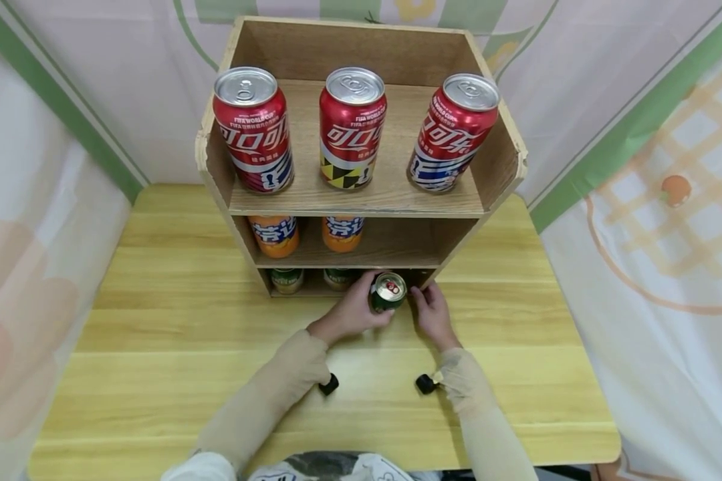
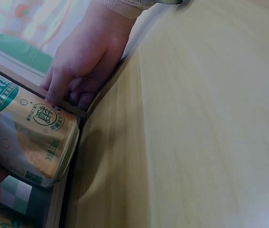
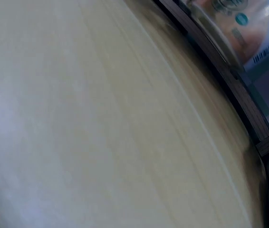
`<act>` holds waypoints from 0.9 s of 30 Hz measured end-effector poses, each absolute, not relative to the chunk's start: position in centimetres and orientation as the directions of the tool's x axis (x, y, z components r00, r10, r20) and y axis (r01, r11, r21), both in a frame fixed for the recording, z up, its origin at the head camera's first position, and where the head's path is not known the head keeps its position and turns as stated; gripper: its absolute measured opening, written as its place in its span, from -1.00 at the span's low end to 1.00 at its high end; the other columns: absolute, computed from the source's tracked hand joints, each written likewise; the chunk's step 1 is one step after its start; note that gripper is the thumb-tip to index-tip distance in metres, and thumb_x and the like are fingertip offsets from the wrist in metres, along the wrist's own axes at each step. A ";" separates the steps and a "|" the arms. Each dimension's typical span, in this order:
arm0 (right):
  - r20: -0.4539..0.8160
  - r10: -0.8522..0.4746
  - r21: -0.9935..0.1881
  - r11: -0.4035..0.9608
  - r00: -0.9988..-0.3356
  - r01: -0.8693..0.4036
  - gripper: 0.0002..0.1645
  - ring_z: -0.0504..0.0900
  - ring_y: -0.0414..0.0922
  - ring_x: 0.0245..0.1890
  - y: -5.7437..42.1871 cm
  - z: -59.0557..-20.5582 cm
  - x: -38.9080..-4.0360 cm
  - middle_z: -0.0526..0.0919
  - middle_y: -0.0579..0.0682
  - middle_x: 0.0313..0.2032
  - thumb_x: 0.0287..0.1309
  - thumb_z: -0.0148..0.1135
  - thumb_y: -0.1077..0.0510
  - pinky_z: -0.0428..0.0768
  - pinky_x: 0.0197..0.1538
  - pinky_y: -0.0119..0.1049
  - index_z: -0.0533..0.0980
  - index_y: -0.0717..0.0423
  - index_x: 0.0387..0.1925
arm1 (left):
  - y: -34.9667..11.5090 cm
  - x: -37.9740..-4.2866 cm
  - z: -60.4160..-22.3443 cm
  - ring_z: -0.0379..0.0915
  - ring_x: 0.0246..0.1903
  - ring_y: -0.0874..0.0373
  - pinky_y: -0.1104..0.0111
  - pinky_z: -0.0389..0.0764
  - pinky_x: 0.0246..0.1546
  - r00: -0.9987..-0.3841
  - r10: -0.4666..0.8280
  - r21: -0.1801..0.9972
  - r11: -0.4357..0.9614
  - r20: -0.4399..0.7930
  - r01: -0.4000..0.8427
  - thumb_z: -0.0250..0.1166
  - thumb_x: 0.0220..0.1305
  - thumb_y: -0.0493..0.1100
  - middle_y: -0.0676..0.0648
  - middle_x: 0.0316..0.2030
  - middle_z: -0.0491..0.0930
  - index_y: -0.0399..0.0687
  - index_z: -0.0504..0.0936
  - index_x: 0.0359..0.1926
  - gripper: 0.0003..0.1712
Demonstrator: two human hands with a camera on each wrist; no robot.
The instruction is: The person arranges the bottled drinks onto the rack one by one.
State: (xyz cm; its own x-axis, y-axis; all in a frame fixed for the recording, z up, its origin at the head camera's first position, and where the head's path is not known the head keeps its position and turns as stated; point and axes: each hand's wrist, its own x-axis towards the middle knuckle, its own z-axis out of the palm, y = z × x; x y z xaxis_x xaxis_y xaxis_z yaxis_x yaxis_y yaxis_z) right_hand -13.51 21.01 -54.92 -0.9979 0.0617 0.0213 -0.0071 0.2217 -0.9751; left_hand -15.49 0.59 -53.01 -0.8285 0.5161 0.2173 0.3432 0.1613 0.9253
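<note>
My left hand grips a small drink can with a dark green top at the front right of the wooden shelf's bottom tier. In the left wrist view the can has a white and orange lower body with green print. My right hand pinches the lower front edge of the shelf's right side panel; its bent fingers appear there in the left wrist view. Two more green-topped cans stand left on the bottom tier, partly hidden by the tier above.
Three red cola cans stand on the top tier. Two orange soda cans occupy the left and middle of the middle tier. The shelf rests on a light wooden table, with printed curtains around it.
</note>
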 end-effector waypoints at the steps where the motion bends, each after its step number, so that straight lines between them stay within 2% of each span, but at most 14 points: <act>1: 0.032 0.062 -0.973 0.231 -0.998 -0.016 -0.63 0.48 0.28 0.26 21.0 -54.9 -13.5 0.49 0.47 0.22 0.48 0.01 0.38 0.51 0.34 -0.02 0.36 0.52 0.22 | 0.8 -15.6 -53.0 0.46 0.22 -0.14 0.12 0.44 0.36 -0.834 0.509 0.925 0.167 0.214 0.340 0.49 0.01 -0.37 -0.32 0.22 0.48 -0.35 0.23 0.42 -0.04; 6: 0.075 0.057 -0.971 0.232 -0.996 -0.060 -0.63 0.46 0.30 0.28 21.0 -55.1 -13.5 0.48 0.49 0.21 0.47 0.01 0.40 0.45 0.37 0.04 0.37 0.55 0.20 | 1.6 -15.9 -53.1 0.48 0.17 -0.12 0.16 0.47 0.33 -0.859 0.475 0.938 0.169 0.190 0.301 0.46 0.00 -0.35 -0.32 0.17 0.50 -0.38 0.26 0.39 -0.09; 15: 0.033 0.042 -0.988 0.150 -0.999 -0.026 -0.57 0.44 0.21 0.31 21.1 -55.4 -13.4 0.43 0.43 0.29 0.51 -0.04 0.38 0.51 0.33 -0.29 0.31 0.49 0.30 | 2.6 -16.4 -52.6 0.50 0.14 -0.09 0.22 0.52 0.28 -0.873 0.463 0.954 0.163 0.152 0.253 0.43 0.06 -0.42 -0.27 0.14 0.52 -0.35 0.31 0.35 -0.18; 21: 0.036 0.037 -0.985 0.167 -0.999 -0.029 -0.59 0.50 0.18 0.22 21.1 -55.3 -13.4 0.46 0.44 0.25 0.51 -0.04 0.37 0.56 0.22 -0.42 0.32 0.49 0.28 | 2.9 -16.8 -52.6 0.53 0.08 -0.05 0.27 0.59 0.19 -0.881 0.464 0.952 0.216 0.096 0.218 0.42 0.09 -0.36 -0.23 0.10 0.56 -0.32 0.35 0.32 -0.24; 27: 0.053 0.025 -0.977 0.206 -0.998 -0.047 -0.58 0.50 0.16 0.23 21.3 -55.0 -13.3 0.48 0.42 0.25 0.51 -0.03 0.35 0.55 0.19 -0.49 0.33 0.47 0.29 | 3.2 -17.3 -52.7 0.55 0.05 -0.09 0.24 0.61 0.16 -0.882 0.463 0.951 0.226 0.087 0.212 0.40 0.10 -0.34 -0.27 0.07 0.58 -0.36 0.37 0.29 -0.29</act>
State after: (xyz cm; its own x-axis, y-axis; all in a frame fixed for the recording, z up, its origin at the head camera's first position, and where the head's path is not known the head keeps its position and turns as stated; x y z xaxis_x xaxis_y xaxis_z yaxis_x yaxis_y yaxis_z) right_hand -13.35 21.26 -55.05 -0.9983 0.0250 0.0532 -0.0469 0.2061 -0.9774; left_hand -17.25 3.18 -52.67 -0.8823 0.4625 0.0872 0.2124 0.2259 0.9507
